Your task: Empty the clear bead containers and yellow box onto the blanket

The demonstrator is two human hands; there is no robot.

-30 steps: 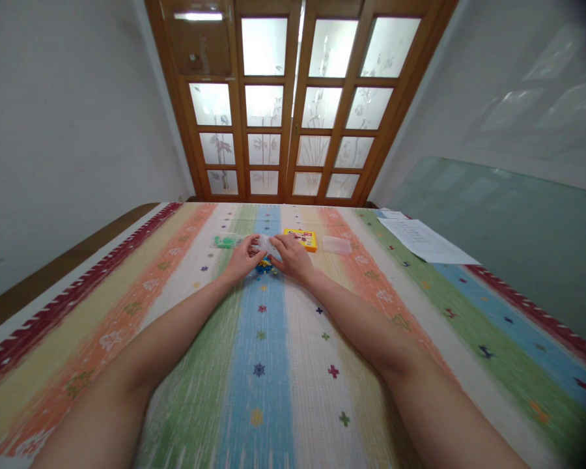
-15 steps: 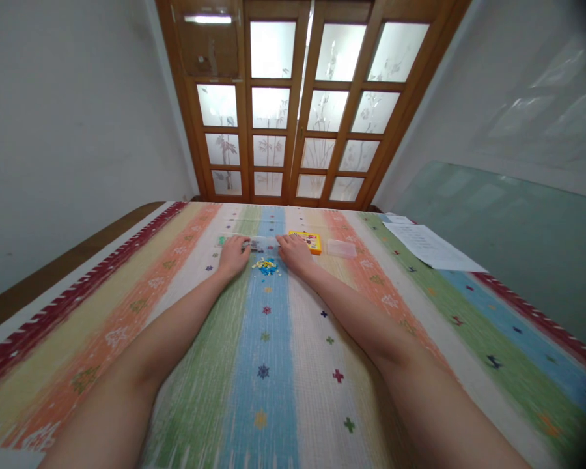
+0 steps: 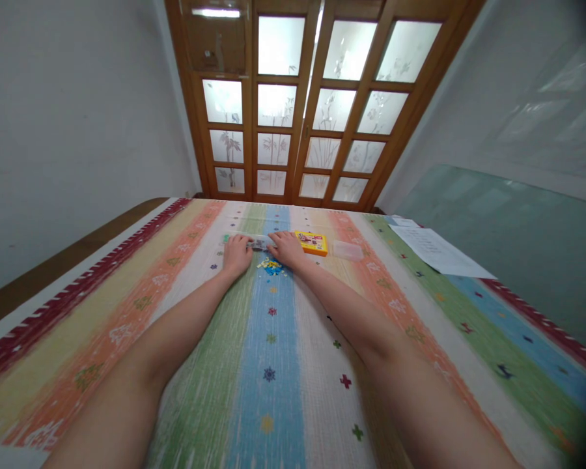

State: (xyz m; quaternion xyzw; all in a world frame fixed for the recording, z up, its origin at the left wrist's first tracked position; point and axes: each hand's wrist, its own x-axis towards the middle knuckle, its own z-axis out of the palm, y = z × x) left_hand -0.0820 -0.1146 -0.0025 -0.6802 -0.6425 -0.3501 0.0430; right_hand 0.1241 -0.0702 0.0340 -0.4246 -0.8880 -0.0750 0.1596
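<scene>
Both hands, left [image 3: 237,255] and right [image 3: 286,248], loosely curled at a clear case [image 3: 260,243], grip apparently light though unclear; blue-and-yellow pieces [image 3: 272,266] heaped just nearer on tabletop [image 3: 283,358], yellow box [image 3: 311,243] beside right.

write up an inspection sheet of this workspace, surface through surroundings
surface: multicoloured striped fabric cloth, patterned with small motifs
job's things: clear plastic case between the hands; small blue, yellow and whitish pieces loose in front of it
clutter: yellow printed box, translucent pale plastic container, printed white paper sheets, all to the right
grippers: bare left hand and bare right hand at the case; grip unclear
cables: nothing seen
surroundings: brown wooden doors with frosted panes, pale walls
</scene>
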